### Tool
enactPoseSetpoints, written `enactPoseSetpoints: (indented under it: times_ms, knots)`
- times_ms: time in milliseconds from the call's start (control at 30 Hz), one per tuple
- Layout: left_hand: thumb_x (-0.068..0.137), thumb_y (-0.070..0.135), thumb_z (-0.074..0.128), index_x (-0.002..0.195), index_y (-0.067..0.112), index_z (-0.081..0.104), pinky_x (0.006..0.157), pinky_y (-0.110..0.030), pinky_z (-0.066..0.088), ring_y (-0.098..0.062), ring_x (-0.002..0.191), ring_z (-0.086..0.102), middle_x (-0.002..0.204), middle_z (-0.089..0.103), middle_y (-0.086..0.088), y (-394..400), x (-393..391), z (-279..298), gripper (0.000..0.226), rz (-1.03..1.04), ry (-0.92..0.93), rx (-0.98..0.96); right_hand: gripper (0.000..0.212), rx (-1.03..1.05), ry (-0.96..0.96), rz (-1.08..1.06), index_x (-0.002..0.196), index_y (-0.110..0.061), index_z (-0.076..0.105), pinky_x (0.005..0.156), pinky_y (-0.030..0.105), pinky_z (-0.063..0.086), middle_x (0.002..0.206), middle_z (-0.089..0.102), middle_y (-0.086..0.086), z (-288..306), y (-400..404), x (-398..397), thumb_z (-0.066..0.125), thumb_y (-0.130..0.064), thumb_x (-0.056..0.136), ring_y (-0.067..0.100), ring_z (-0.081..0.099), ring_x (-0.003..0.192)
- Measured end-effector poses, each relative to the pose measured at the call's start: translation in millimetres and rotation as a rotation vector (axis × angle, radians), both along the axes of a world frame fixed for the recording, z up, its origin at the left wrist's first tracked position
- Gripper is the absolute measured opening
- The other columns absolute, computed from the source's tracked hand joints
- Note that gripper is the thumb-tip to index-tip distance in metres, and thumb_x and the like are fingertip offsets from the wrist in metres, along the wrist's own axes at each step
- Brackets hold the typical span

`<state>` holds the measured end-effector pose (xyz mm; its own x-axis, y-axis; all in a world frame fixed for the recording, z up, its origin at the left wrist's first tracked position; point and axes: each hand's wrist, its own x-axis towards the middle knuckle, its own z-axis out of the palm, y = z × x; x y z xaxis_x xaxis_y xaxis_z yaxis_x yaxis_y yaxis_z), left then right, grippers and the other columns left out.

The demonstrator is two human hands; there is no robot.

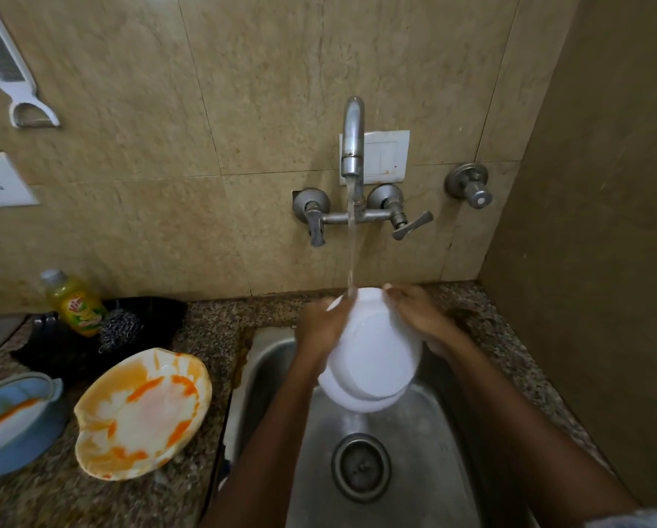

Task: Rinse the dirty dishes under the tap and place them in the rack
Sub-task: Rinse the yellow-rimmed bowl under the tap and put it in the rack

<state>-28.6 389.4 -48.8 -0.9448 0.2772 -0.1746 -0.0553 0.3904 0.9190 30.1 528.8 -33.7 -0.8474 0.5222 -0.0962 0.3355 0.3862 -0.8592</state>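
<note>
Plainly, hands: left hand (325, 322) and right hand (420, 318) gripped the white plate (372, 356) by opposite rims.
Plate: tilted under the tap (353, 139) stream, above the sink (426, 470).
Risk: wet rims could slip; it might drop.

A round white ceramic plate (372, 360) sits above the steel sink (414, 451), under the curved metal tap (353, 139) at twelve o'clock. At nine o'clock, an orange-stained white plate (142, 415) lies on the speckled granite counter (212, 322), with a yellow dish-soap bottle (76, 302) behind it.

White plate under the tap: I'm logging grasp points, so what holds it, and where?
Both hands hold the white plate by its rim: left hand on the left edge, right hand on the upper right edge.
</note>
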Motion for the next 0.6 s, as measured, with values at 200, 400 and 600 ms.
enactPoseSetpoints:
  times_ms: [200, 400, 600]
  knots:
    - [0.092, 0.054, 0.052, 0.082, 0.019, 0.066, 0.065, -0.026, 0.038, -0.013, 0.075, 0.056, 0.077, 0.061, 0.005, -55.1, 20.4, -15.1, 0.038, 0.197, -0.021, 0.088, 0.049, -0.129, 0.322, -0.381, 0.135, -0.01, 0.039, 0.067, 0.023, 0.046, 0.112, 0.058, 0.001, 39.0, 1.9, -35.7, 0.058, -0.028, 0.094, 0.018, 0.058, 0.1]
    - [0.094, 0.046, 0.054, 0.102, 0.019, 0.074, 0.077, -0.027, 0.038, -0.014, 0.089, 0.06, 0.101, 0.07, 0.0, -83.0, 41.1, -36.9, 0.034, 0.208, 0.02, 0.165, 0.033, 0.14, 0.323, -0.513, 0.12, -0.005, 0.048, 0.069, 0.028, 0.045, 0.11, 0.063, 0.012, 54.0, 12.7, -57.7, 0.06, -0.018, 0.092, 0.026, 0.064, 0.099]
    - [0.092, 0.049, 0.055, 0.1, 0.019, 0.075, 0.075, -0.026, 0.039, -0.011, 0.088, 0.061, 0.098, 0.071, 0.003, -79.6, 45.2, -43.7, 0.037, 0.236, 0.012, 0.173, 0.044, 0.731, 0.217, -0.37, 0.135, -0.009, 0.039, 0.063, 0.028, 0.038, 0.101, 0.067, 0.013, 52.5, 7.9, -48.5, 0.055, -0.01, 0.094, 0.027, 0.064, 0.088]
